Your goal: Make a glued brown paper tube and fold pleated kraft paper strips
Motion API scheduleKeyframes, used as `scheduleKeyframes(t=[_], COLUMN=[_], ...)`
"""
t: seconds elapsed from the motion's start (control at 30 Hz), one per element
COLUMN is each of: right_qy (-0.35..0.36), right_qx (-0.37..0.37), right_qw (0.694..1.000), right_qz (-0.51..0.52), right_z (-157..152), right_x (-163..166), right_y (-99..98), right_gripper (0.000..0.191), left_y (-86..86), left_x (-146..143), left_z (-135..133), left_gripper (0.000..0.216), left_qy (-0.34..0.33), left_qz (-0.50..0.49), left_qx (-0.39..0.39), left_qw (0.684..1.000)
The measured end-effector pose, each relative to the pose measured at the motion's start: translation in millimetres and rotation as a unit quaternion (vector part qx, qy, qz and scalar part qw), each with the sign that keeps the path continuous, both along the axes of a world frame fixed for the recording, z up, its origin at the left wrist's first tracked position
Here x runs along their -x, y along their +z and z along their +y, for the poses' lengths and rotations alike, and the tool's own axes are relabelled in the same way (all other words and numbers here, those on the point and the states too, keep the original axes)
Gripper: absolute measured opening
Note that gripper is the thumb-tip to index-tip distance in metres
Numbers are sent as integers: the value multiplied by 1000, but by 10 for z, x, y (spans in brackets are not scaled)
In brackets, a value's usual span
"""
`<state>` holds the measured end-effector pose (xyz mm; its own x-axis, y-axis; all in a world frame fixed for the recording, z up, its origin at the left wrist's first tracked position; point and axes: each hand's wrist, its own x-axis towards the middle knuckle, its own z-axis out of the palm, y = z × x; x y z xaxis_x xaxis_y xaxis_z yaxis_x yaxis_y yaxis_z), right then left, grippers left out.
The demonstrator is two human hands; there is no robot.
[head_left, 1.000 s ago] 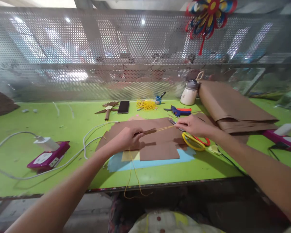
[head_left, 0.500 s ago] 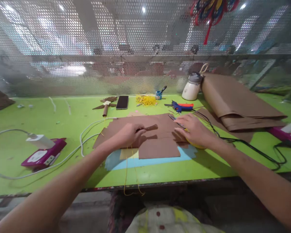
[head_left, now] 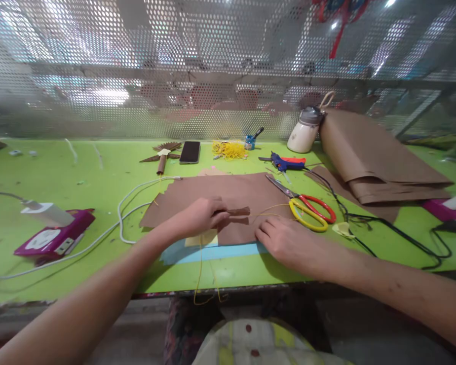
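Observation:
My left hand [head_left: 199, 217] is closed on a small folded brown paper piece [head_left: 238, 211] over the brown paper sheets [head_left: 228, 192] on the green table [head_left: 99, 167]. A thin yellow string [head_left: 199, 263] hangs from that hand over the table's front edge. My right hand [head_left: 289, 244] lies palm down on the brown paper and a light blue sheet [head_left: 213, 252], fingers stretched out and holding nothing. Red and yellow scissors [head_left: 307, 207] lie just beyond my right hand.
A blue and orange glue gun [head_left: 287, 163] with a black cord, a white jug [head_left: 305, 133], a stack of brown paper [head_left: 376, 162], a phone [head_left: 190, 151], yellow strings [head_left: 228, 149], a pink device [head_left: 53, 238] with white cable. Perforated metal screen behind.
My right hand has left the scissors and the string and come back toward me, down onto the paper. The left hand keeps its hold. The camera has tilted down.

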<state>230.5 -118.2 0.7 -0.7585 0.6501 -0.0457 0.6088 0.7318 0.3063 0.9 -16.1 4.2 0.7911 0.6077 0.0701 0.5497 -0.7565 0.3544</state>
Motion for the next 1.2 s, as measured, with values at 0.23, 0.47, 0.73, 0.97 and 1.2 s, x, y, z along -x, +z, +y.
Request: scheduleKeyframes(t=[0.23, 0.47, 0.73, 0.97, 1.2], right_qy=[-63, -21, 51, 29, -214], right_qx=[43, 67, -4, 85, 58], right_qw=[992, 983, 989, 974, 919], right_qz=[100, 167, 138, 209, 327], right_z=[17, 49, 161, 165, 907], right_x=[-83, -223, -85, -160, -950], right_y=[-33, -103, -94, -8, 522], right_gripper=[18, 21, 17, 12, 23], left_y=[40, -36, 105, -78, -240], left_x=[73, 179, 32, -63, -4], left_z=[-23, 19, 43, 82, 141], left_gripper=[26, 28, 27, 26, 27], left_qy=[-9, 104, 112, 91, 110], left_qz=[-37, -3, -43, -117, -190], left_qx=[31, 75, 51, 233, 279], left_qw=[999, 992, 991, 961, 935])
